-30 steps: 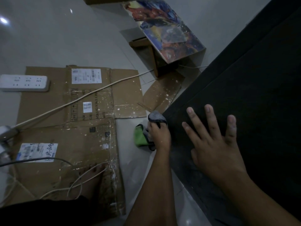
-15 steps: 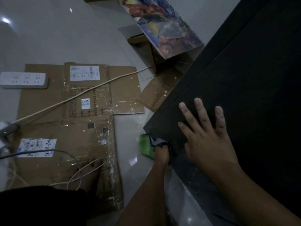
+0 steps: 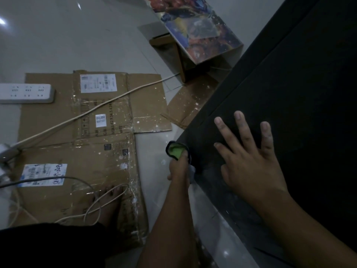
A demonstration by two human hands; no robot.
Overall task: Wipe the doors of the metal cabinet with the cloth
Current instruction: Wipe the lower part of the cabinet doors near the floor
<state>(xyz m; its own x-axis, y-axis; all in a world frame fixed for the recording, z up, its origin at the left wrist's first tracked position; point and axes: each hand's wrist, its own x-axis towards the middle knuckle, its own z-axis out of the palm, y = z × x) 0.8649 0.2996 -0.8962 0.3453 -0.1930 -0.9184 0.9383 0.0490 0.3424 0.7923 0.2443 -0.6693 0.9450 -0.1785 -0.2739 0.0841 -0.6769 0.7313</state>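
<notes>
Currently, left hand grips the green cloth against the edge of the cabinet door; right hand, fingers straight and spread, lies flat on it just beside.

Dim, grainy wide-angle view, with small glare spots on the glossy floor.

L hand + R hand = 2 hands | cloth x1 | cabinet x1 | pwr strip x1
</notes>
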